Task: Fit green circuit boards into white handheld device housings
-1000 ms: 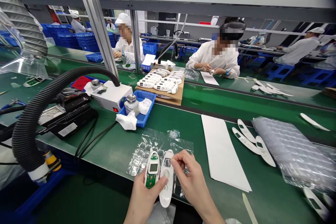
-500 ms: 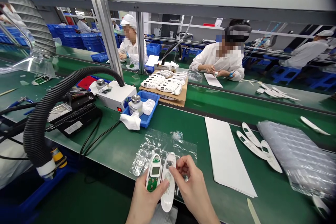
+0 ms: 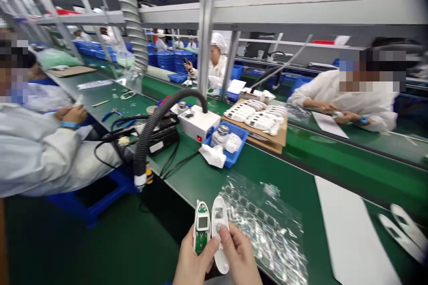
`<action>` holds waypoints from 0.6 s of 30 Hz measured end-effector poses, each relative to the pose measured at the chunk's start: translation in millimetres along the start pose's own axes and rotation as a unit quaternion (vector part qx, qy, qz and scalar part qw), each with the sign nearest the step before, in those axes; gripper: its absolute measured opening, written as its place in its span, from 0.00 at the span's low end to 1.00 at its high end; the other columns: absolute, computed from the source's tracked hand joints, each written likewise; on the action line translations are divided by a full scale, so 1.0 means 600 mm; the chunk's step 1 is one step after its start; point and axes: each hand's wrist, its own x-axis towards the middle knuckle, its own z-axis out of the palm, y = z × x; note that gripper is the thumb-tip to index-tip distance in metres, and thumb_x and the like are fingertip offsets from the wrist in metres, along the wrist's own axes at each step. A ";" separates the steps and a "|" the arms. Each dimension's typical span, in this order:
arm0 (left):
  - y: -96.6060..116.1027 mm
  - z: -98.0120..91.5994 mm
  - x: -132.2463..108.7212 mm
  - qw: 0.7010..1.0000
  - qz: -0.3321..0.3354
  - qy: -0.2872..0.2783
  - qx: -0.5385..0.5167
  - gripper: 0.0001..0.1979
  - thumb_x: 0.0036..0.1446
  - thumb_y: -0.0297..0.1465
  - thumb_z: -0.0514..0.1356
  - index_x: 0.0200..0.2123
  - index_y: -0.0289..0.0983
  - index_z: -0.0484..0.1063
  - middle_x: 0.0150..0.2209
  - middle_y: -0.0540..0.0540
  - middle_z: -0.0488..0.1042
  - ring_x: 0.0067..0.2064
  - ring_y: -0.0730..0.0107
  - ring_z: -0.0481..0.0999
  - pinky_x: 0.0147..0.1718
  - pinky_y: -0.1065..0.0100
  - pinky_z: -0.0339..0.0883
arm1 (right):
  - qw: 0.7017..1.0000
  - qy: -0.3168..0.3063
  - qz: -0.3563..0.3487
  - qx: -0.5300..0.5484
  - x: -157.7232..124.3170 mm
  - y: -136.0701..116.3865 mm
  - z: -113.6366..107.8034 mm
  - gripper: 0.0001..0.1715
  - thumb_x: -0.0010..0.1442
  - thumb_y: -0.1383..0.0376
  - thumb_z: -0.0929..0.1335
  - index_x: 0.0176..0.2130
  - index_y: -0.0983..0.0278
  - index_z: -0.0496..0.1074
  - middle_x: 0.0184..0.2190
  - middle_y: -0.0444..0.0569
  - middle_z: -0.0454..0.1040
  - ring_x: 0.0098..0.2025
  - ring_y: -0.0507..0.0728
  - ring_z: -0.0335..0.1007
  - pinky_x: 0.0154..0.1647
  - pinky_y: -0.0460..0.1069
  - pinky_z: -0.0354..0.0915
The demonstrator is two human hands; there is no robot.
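1 white oval plastic shell [image 3: 202, 230] with exposed green circuit board [image 3: 200, 242] is resting in the grasp of the left hand [image 3: 195, 258], over the near edge of the green tabletop [image 3: 264, 164]; the right hand [image 3: 239, 251] is pinching a white oval plastic cover [image 3: 216, 222]. Both pieces are looking light and stiff, the board probably fragile, so holding the sides is seeming safer. No writing is showing legibly.
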 end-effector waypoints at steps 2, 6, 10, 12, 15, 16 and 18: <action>0.005 -0.049 0.010 0.996 -0.004 0.047 -0.080 0.37 0.44 0.57 0.59 0.48 0.33 0.64 0.17 0.57 0.60 0.17 0.84 0.54 0.17 0.78 0.49 | 0.998 -0.040 0.034 0.024 0.029 0.018 0.041 0.28 0.58 0.44 0.65 0.35 0.67 0.67 0.18 0.44 0.68 0.16 0.49 0.62 0.15 0.42 0.58; 0.032 -0.178 0.045 0.963 0.016 0.178 -0.202 0.30 0.51 0.55 0.54 0.42 0.35 0.68 0.20 0.54 0.64 0.19 0.82 0.61 0.17 0.78 0.53 | 0.983 -0.105 0.122 0.084 0.106 0.059 0.164 0.36 0.49 0.38 0.68 0.35 0.69 0.67 0.19 0.44 0.68 0.11 0.43 0.53 0.07 0.38 0.41; 0.051 -0.272 0.074 0.937 0.035 0.265 -0.225 0.24 0.51 0.52 0.56 0.35 0.34 0.68 0.20 0.52 0.67 0.19 0.81 0.64 0.18 0.78 0.57 | 0.967 -0.148 0.181 0.104 0.163 0.097 0.284 0.42 0.41 0.32 0.67 0.30 0.69 0.66 0.16 0.45 0.67 0.11 0.45 0.55 0.07 0.38 0.40; 0.052 -0.282 0.084 0.931 0.042 0.283 -0.229 0.24 0.52 0.52 0.55 0.33 0.35 0.67 0.18 0.53 0.65 0.18 0.81 0.63 0.16 0.78 0.55 | 0.965 -0.150 0.188 0.106 0.174 0.106 0.306 0.42 0.39 0.32 0.68 0.29 0.68 0.65 0.15 0.44 0.67 0.11 0.45 0.56 0.07 0.38 0.40; 0.044 -0.257 0.096 0.940 0.043 0.259 -0.220 0.25 0.51 0.54 0.55 0.30 0.36 0.66 0.17 0.54 0.64 0.17 0.80 0.61 0.15 0.78 0.53 | 0.970 -0.129 0.177 0.110 0.172 0.106 0.284 0.39 0.40 0.35 0.69 0.28 0.68 0.64 0.15 0.43 0.66 0.10 0.44 0.53 0.07 0.38 0.38; 0.040 -0.244 0.099 0.945 0.041 0.243 -0.214 0.25 0.50 0.55 0.55 0.28 0.36 0.66 0.17 0.54 0.63 0.17 0.80 0.61 0.15 0.78 0.52 | 0.972 -0.118 0.171 0.110 0.170 0.103 0.269 0.39 0.41 0.35 0.70 0.28 0.68 0.64 0.14 0.43 0.66 0.10 0.43 0.52 0.07 0.38 0.37; 0.032 -0.222 0.103 0.955 0.035 0.213 -0.203 0.26 0.50 0.55 0.55 0.26 0.35 0.65 0.16 0.54 0.62 0.17 0.81 0.60 0.15 0.79 0.50 | 0.976 -0.096 0.165 0.107 0.163 0.096 0.243 0.37 0.42 0.36 0.69 0.28 0.68 0.65 0.14 0.44 0.67 0.09 0.43 0.52 0.08 0.38 0.36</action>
